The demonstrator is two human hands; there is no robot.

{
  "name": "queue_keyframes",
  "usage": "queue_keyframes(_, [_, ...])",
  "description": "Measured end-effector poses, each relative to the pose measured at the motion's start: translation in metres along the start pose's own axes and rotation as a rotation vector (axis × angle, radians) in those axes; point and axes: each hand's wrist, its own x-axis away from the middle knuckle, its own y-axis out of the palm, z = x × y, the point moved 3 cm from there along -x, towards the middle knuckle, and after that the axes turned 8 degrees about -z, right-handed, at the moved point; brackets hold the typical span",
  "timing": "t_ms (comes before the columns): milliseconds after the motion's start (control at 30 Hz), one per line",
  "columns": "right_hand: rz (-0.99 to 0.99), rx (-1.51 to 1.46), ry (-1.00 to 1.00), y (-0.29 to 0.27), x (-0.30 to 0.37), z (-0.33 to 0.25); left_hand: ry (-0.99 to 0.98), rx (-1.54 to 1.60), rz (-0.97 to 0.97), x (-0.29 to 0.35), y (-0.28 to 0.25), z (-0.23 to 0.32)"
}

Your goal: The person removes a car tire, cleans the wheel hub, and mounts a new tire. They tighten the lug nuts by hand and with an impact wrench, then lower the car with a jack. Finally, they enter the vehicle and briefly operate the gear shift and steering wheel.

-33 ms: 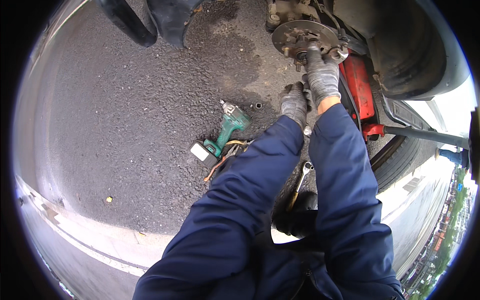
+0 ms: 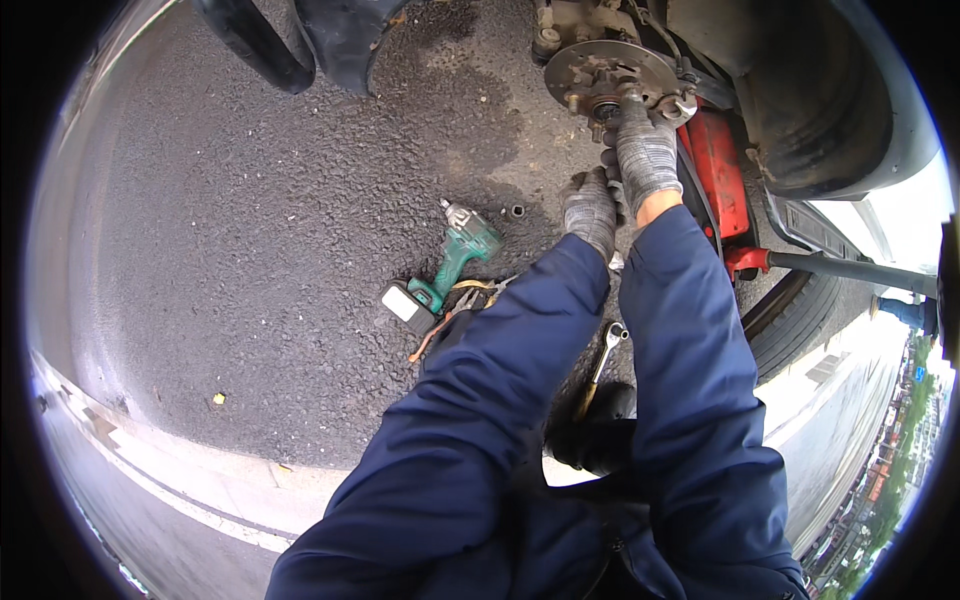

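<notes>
My right hand [image 2: 646, 150], in a grey knit work glove, reaches to the rusty wheel hub [image 2: 604, 88]. Its fingers bend over the hub's near face, by the wheel studs, and their tips are partly hidden. A flat round metal plate [image 2: 570, 68] surrounds the hub. Just below and to the left, my gloved left hand [image 2: 588, 212] is closed with curled fingers, close against my right hand. Whatever is inside that left hand is hidden from view.
A green cordless impact wrench [image 2: 458, 250] lies on the asphalt beside a loose socket [image 2: 518, 211]. Pliers [image 2: 470, 298] are partly under my left sleeve. A ratchet [image 2: 606, 352] rests between my arms. On the right are a red floor jack [image 2: 718, 175] and a tyre [image 2: 795, 325].
Both hands have shifted only very slightly at the hub, the left one a little to the right. The tools on the ground have stayed put.
</notes>
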Motion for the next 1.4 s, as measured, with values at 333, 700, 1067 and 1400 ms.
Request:
queue_keyframes(333, [0.275,0.686,-0.403,-0.091,0.018,-0.002,0.085,0.192,-0.102,0.036,0.016,0.019])
queue_keyframes(700, [0.726,1.229,0.329,-0.410,0.108,0.050,0.125,0.007,-0.075,0.038,0.023,0.052])
queue_keyframes(1067, [0.673,1.208,0.123,-0.459,0.093,0.115,0.322,-0.161,0.036,0.047,0.053,0.052])
queue_keyframes(1400, [0.853,0.936,0.059,-0.631,0.241,0.207,0.585,-0.427,0.231,0.042,0.077,0.088])
